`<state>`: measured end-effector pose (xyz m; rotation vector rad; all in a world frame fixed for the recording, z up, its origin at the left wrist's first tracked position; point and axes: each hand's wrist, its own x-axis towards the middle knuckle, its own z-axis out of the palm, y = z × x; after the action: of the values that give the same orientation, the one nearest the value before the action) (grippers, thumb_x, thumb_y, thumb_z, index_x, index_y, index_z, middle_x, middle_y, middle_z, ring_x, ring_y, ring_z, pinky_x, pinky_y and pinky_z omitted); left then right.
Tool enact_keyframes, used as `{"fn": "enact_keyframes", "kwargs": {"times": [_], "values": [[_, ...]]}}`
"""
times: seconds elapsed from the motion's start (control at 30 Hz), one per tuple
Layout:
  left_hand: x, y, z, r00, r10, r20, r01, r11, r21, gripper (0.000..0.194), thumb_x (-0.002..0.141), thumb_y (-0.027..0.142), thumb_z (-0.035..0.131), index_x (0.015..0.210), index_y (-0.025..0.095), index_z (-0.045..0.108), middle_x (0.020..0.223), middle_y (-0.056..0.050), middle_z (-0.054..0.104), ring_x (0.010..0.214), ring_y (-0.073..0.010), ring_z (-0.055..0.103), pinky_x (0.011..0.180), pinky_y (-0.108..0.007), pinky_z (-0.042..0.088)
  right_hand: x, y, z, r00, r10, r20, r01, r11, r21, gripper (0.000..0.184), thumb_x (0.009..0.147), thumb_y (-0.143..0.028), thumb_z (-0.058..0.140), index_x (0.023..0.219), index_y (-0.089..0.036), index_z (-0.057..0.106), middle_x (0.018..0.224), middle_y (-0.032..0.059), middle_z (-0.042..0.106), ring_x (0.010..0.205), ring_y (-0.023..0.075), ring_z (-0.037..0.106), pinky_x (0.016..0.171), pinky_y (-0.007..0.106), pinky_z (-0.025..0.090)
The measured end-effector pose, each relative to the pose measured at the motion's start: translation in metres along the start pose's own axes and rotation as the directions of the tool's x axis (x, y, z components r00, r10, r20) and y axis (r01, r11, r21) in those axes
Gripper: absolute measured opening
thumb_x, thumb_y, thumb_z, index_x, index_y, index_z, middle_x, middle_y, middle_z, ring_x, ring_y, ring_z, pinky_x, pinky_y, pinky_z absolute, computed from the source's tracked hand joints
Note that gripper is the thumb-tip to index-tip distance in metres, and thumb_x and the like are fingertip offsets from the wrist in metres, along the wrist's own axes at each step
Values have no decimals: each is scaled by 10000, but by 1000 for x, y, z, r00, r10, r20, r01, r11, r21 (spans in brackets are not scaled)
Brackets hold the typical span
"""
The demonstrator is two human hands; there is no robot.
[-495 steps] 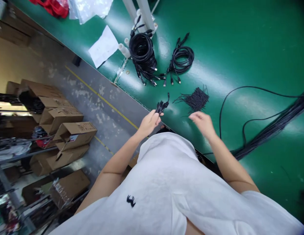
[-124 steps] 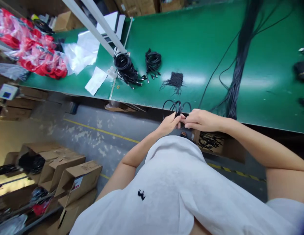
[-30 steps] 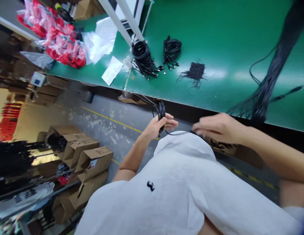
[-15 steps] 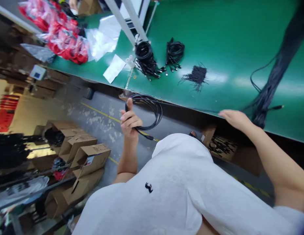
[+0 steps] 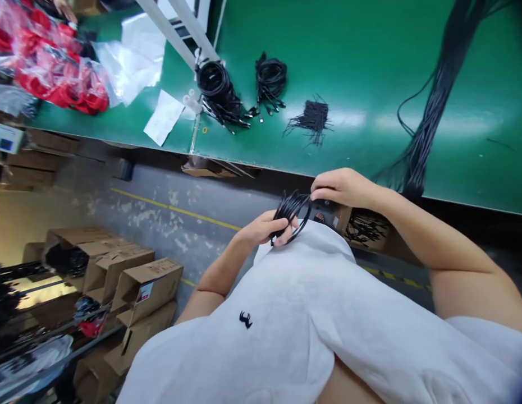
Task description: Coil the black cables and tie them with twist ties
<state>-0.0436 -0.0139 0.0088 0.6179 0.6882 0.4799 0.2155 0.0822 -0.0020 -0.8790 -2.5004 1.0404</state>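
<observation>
In front of my shirt, past the bench edge, my left hand (image 5: 271, 226) is closed around a coiled black cable (image 5: 291, 206). The fingers of my right hand (image 5: 337, 187) pinch the coil's right side. On the green bench (image 5: 362, 62) lie a stack of coiled cables (image 5: 216, 87) with plugs showing, and one smaller coiled bundle (image 5: 271, 77). Nearer the hands is a flat heap of short black ties (image 5: 314, 116). A long bunch of loose black cables (image 5: 433, 118) runs down to the bench edge at the right.
Red items in clear bags (image 5: 54, 67), clear plastic sheets (image 5: 137, 56) and a white paper (image 5: 163, 118) lie at the left. White frame posts (image 5: 177, 33) rise from the bench. Cardboard boxes (image 5: 147, 292) stand on the floor at left; a box of black cables (image 5: 366, 227) sits under the bench.
My left hand has moved right and toward my body with the coil, now gathered tighter. My right hand has come left from the loose cables to the coil. The view has shifted right.
</observation>
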Motion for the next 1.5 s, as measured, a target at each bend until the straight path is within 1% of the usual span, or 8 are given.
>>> {"fn": "enact_keyframes", "kwargs": {"times": [0.27,0.47,0.57,0.73,0.97,1.27,1.37,1.5], "values": [[-23,26,-9,846,236,-478,-420,847,-325,363,1031,382,387,1205,227,665,372,131,263,218,-17,51,267,-136,95,-59,110,19,909,349,-227,-371,927,-60,427,889,-540,401,808,-222,675,873,90,707,867,238,626,845,378,448],[-35,30,-17,779,226,-585,-471,826,-308,422,1024,463,410,1407,327,523,405,143,240,203,-15,92,272,-160,89,-87,105,39,794,600,-99,-573,793,208,519,856,-627,494,1064,-182,660,816,76,690,660,186,574,669,319,441],[-39,32,-20,758,236,-609,-483,830,-280,397,1020,443,438,1372,300,553,390,140,232,214,-25,166,278,-151,123,-92,87,34,782,620,-54,-621,784,13,386,935,-490,501,1085,-171,659,1012,127,725,821,218,635,684,307,420],[-21,30,-20,808,230,-542,-360,922,-145,292,925,363,640,1124,151,654,628,27,640,505,-64,618,454,-130,428,-82,20,20,845,532,57,-383,675,-631,343,1009,-368,423,916,-155,676,927,160,720,790,266,669,550,316,243],[23,-8,-17,925,222,-308,-173,969,178,446,783,516,756,976,132,637,1003,-121,761,962,-211,725,885,-347,539,-32,-59,13,851,294,435,-69,884,-463,336,957,-414,533,776,-168,673,771,76,698,677,170,634,553,267,227],[19,-16,9,996,-82,23,77,983,166,464,799,529,734,947,96,653,607,21,543,540,-84,485,549,-230,409,-35,-49,1,992,-119,-31,99,922,-373,349,997,-399,454,863,-198,705,862,72,686,858,196,622,845,360,418],[14,-12,8,996,11,-92,-13,1000,-21,418,778,490,762,915,116,634,576,57,443,475,-58,364,468,-208,336,-55,-43,17,958,-14,-287,-68,959,-275,253,967,-400,514,991,-236,706,977,79,685,944,220,623,889,392,447],[10,-3,13,998,-54,-9,53,992,-118,407,741,483,787,863,137,610,548,60,416,441,-60,346,433,-208,332,-41,-27,46,956,108,-274,-134,988,-79,504,884,-449,608,1321,-200,576,1270,156,598,1142,285,580,889,417,490]]}}
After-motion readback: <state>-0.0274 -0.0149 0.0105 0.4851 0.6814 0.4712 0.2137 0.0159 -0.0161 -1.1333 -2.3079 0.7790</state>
